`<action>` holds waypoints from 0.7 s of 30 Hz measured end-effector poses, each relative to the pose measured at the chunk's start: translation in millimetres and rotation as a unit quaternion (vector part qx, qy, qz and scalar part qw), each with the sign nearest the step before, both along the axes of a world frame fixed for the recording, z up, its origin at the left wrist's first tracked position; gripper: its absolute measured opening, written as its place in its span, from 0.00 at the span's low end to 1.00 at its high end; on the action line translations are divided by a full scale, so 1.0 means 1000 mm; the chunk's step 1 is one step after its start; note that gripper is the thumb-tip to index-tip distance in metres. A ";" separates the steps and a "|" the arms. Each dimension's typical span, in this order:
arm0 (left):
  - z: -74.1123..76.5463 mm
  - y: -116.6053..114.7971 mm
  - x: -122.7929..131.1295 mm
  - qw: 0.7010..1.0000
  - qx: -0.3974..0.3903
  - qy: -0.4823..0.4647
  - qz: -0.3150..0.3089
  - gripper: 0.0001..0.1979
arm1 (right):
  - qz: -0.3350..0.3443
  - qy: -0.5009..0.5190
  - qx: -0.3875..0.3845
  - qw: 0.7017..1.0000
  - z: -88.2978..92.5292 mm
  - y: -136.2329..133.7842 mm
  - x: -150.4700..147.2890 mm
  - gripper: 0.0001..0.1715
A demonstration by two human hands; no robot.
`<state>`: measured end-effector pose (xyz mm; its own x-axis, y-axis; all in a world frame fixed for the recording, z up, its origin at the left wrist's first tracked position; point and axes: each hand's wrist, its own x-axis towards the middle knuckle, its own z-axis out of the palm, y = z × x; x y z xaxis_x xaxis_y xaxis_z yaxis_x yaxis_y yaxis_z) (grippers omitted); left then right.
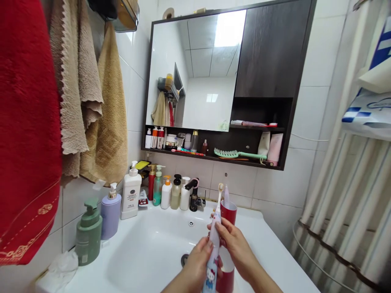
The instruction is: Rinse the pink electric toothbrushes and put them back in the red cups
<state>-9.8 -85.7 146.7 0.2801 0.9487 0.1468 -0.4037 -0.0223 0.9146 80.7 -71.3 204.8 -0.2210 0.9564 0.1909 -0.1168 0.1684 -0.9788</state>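
Observation:
Both my hands hold an upright electric toothbrush (pixel 214 232) with a cartoon-printed handle over the white sink (pixel 146 252). My left hand (pixel 197 264) wraps the lower handle. My right hand (pixel 233 244) pinches the upper handle below the brush head. A red cup (pixel 229 213) stands just behind my right hand on the sink rim, with a second brush tip poking out of it. Another red object shows below my hands at the frame's bottom edge.
Pump bottles (pixel 131 197) line the sink's back and left rim beside a black tap (pixel 194 197). Red and tan towels (pixel 30 130) hang at left. A mirror cabinet (pixel 269 53) with a shelf of toiletries hangs above. A striped curtain (pixel 351 203) hangs at right.

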 end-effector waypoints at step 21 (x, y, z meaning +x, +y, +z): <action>-0.015 -0.036 0.005 0.996 -0.014 0.052 -0.076 0.30 | 0.004 0.287 -0.063 0.956 -0.007 -0.012 -0.010 0.05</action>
<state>-5.1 -121.5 131.9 0.4334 0.8973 0.0834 -0.3041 0.0585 0.9509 70.6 -83.0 197.3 -0.1219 0.9787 0.1655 -0.6409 0.0497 -0.7660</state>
